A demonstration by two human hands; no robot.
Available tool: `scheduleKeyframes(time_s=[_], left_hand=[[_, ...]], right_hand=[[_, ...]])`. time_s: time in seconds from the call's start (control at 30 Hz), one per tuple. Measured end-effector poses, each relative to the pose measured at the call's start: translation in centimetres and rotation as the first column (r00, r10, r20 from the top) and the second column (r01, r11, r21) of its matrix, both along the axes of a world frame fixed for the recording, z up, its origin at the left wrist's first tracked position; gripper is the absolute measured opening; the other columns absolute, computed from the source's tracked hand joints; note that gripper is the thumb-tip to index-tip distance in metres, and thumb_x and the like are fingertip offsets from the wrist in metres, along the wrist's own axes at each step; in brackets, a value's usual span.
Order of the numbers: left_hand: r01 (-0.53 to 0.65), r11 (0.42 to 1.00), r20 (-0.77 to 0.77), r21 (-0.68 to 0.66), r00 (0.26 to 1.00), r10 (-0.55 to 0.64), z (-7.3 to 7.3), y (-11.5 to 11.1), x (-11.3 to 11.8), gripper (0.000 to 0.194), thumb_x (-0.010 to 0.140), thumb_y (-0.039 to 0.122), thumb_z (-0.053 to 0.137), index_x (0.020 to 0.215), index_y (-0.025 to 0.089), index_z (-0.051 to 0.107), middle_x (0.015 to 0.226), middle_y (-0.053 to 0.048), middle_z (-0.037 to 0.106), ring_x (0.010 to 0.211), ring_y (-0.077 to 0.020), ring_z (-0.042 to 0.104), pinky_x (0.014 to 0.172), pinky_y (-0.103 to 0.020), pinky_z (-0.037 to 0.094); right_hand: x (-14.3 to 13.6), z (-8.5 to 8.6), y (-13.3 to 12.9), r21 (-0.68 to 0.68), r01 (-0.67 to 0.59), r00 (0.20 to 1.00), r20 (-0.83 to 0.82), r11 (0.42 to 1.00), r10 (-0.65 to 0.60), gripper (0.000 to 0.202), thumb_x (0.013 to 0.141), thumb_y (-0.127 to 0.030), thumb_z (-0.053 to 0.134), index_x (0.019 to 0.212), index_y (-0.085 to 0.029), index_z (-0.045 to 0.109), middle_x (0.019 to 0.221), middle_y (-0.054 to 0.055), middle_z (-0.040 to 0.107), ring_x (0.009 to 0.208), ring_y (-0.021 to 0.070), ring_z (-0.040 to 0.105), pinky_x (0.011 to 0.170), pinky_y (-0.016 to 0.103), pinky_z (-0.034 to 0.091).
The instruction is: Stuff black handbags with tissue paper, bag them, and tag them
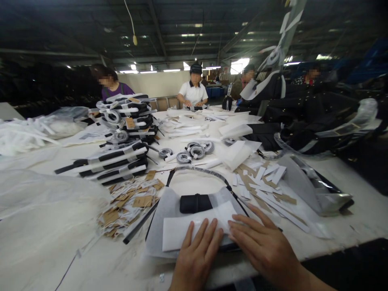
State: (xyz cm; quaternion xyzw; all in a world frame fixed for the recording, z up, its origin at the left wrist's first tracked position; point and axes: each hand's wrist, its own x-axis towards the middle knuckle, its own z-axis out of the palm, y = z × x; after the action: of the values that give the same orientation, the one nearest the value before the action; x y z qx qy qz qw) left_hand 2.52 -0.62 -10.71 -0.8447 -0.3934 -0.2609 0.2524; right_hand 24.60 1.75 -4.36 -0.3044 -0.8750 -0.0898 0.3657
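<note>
Rested left hand [197,254] and right hand [264,243], spread flat, grasping nothing, on white strip [176,232] over black bag [187,204] at six o'clock; had tissue [167,203] in place between, apparently without yet securing either.

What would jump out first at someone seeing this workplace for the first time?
Probably the left hand and right hand, lying flat at the front on a white sheet over a black handbag. Next, perhaps, the heap of brown tags just left of the bag, and the tall stack of black, white-wrapped pieces behind it.
</note>
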Motion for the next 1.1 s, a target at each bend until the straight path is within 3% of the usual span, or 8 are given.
scheduleKeyframes(time_s=[0.17, 0.27, 0.37, 0.47, 0.6, 0.8, 1.0, 1.1], left_hand=[[0.001, 1.0, 0.081, -0.013, 0.997, 0.0, 0.3, 0.1, 0.6, 0.044, 0.105, 0.019, 0.035, 0.145, 0.03, 0.049, 0.152, 0.001, 0.048, 0.136, -0.0169, 0.05, 0.126, -0.044, 0.013], [0.038, 0.999, 0.092, 0.005, 0.995, -0.038, 0.3, 0.1, 0.7, 0.04, 0.105, 0.023, 0.039, 0.141, 0.032, 0.052, 0.154, 0.005, 0.044, 0.138, -0.0201, 0.048, 0.126, -0.047, 0.013], [0.065, 0.998, 0.091, 0.028, 0.994, -0.067, 0.0, 0.1, 0.6, 0.037, 0.104, 0.027, 0.042, 0.137, 0.033, 0.057, 0.155, 0.008, 0.042, 0.14, -0.0223, 0.045, 0.126, -0.049, 0.014], [0.075, 0.996, 0.095, 0.043, 0.992, -0.079, -0.2, 0.1, 0.4, 0.036, 0.104, 0.026, 0.044, 0.136, 0.035, 0.058, 0.154, 0.007, 0.044, 0.141, -0.0229, 0.044, 0.125, -0.051, 0.015], [0.07, 0.996, 0.058, 0.046, 0.996, -0.073, 0.1, 0.1, 0.2, 0.037, 0.103, 0.024, 0.047, 0.136, 0.037, 0.057, 0.15, 0.008, 0.049, 0.136, -0.0216, 0.051, 0.125, -0.05, 0.016], [0.069, 0.994, 0.139, 0.08, 0.987, -0.079, 0.0, 0.4, 0.6, 0.034, 0.099, 0.032, 0.056, 0.132, 0.04, 0.061, 0.143, 0.009, 0.057, 0.129, -0.0216, 0.057, 0.124, -0.049, 0.019], [0.068, 0.993, 0.169, 0.095, 0.982, -0.083, -0.5, 0.7, 0.8, 0.03, 0.097, 0.037, 0.06, 0.127, 0.041, 0.065, 0.144, 0.01, 0.056, 0.128, -0.0216, 0.058, 0.124, -0.05, 0.018], [0.075, 0.994, 0.105, 0.079, 0.991, -0.083, -0.4, 0.6, 0.6, 0.031, 0.1, 0.033, 0.053, 0.128, 0.042, 0.063, 0.144, 0.011, 0.055, 0.126, -0.0216, 0.06, 0.124, -0.053, 0.015]], right_hand=[[0.2, -0.5, -0.5, 0.059, -0.047, 0.999, 0.022, 0.997, 0.046, 0.016, 0.096, -0.012, 0.057, 0.1, -0.014, 0.072, 0.101, 0.005, 0.079, 0.097, 0.018, 0.073, 0.124, 0.041, 0.024], [0.6, -0.5, -0.6, 0.056, -0.077, 0.997, 0.034, 0.995, 0.075, 0.015, 0.096, -0.013, 0.057, 0.1, -0.014, 0.072, 0.102, 0.005, 0.079, 0.097, 0.0179, 0.073, 0.12, 0.039, 0.033], [1.2, 0.2, -0.4, -0.028, -0.122, 0.992, 0.04, 0.992, 0.123, 0.015, 0.097, -0.014, 0.057, 0.101, -0.015, 0.072, 0.099, 0.005, 0.079, 0.096, 0.0169, 0.074, 0.106, 0.033, 0.05], [1.6, 1.4, 1.0, -0.162, -0.094, 0.995, 0.001, 0.982, 0.095, 0.016, 0.097, -0.017, 0.056, 0.099, -0.019, 0.072, 0.09, 0.003, 0.078, 0.087, 0.0152, 0.074, 0.092, 0.028, 0.058], [1.7, 2.2, 5.0, -0.166, 0.029, 0.996, 0.086, 0.986, -0.015, 0.022, 0.098, -0.019, 0.051, 0.104, -0.019, 0.072, 0.099, 0.007, 0.077, 0.095, 0.0209, 0.072, 0.093, 0.038, 0.057], [0.9, 0.4, 9.2, -0.284, 0.171, 0.945, 0.317, 0.943, -0.076, 0.031, 0.098, -0.017, 0.046, 0.115, -0.017, 0.072, 0.108, 0.01, 0.077, 0.099, 0.0246, 0.072, 0.098, 0.047, 0.052], [0.4, -0.5, 10.0, -0.598, 0.063, 0.966, 0.237, 0.799, 0.101, 0.032, 0.102, -0.027, 0.045, 0.121, -0.02, 0.069, 0.119, 0.006, 0.074, 0.108, 0.0215, 0.07, 0.094, 0.036, 0.055], [0.6, -0.1, 10.6, -0.56, 0.088, 0.973, 0.226, 0.824, 0.049, 0.029, 0.1, -0.026, 0.048, 0.12, -0.019, 0.069, 0.116, 0.007, 0.075, 0.104, 0.0219, 0.071, 0.096, 0.038, 0.055]])
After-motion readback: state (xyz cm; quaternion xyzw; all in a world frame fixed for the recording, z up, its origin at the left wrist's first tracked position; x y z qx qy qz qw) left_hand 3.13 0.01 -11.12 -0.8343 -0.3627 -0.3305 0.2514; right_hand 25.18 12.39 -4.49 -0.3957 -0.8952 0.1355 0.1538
